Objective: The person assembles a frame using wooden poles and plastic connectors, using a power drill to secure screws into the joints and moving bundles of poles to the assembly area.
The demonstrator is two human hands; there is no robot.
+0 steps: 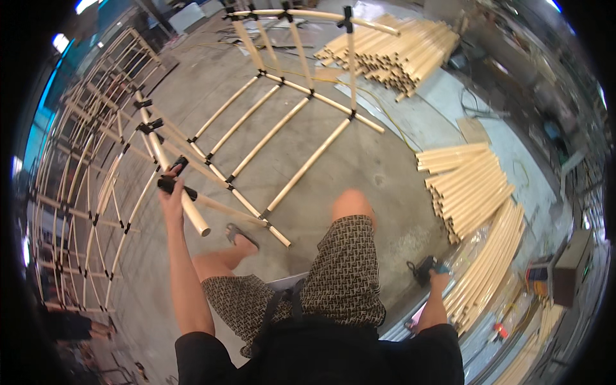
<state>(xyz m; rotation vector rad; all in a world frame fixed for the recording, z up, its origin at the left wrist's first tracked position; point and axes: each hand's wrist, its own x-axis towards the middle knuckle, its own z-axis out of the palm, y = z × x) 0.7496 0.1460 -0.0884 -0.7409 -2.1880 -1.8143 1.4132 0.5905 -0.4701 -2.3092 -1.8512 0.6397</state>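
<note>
My left hand point(171, 202) is raised at the frame's near left side, its fingers closed at a black pipe joint point(187, 192) on a thick cream pipe point(192, 215). That pipe runs away from me and carries more black joints point(151, 126). It belongs to a frame of cream pipes point(308, 157) standing on the floor in front of me. Off to the right, my right hand point(439, 277) grips a black and teal tool that looks like a cordless drill point(423, 269). The tool is held away from the frame, and its tip is too small to make out.
Several stacks of cream pipes lie at the far right point(410, 54), right point(471, 186) and near right point(484, 276). More pipe frames point(93, 218) stand along the left. A yellow cable point(391, 122) crosses the grey floor point(391, 167). A dark box point(572, 266) stands at the right edge.
</note>
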